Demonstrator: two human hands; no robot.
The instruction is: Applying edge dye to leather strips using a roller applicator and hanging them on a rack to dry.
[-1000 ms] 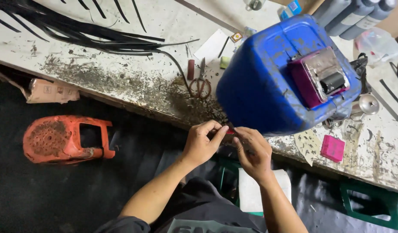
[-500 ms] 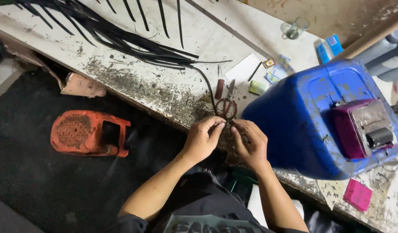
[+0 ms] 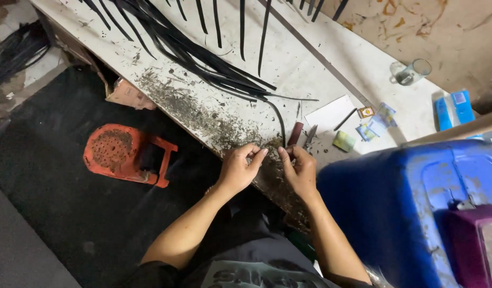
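Two hands work at the near edge of one long, dirty white bench (image 3: 331, 69). The left hand (image 3: 240, 169) curls with its fingertips drawn together toward the right hand (image 3: 299, 169), whose thumb and fingers pinch the lower end of one thin black strip (image 3: 280, 120); whether the left fingers also touch that strip cannot be told. The strip curves up across the bench to a fan of many black strips (image 3: 198, 53), too overlapped to count. Just beyond the right hand lie one dark red handle (image 3: 295, 133) and one grey metal tool (image 3: 311, 136). Farther back sit one white paper sheet (image 3: 331, 113), one glass mug (image 3: 411, 72) and two blue packets (image 3: 454, 108). One blue plastic drum (image 3: 411, 208) stands to the right, and one orange stool (image 3: 126, 154) lies on the dark floor.
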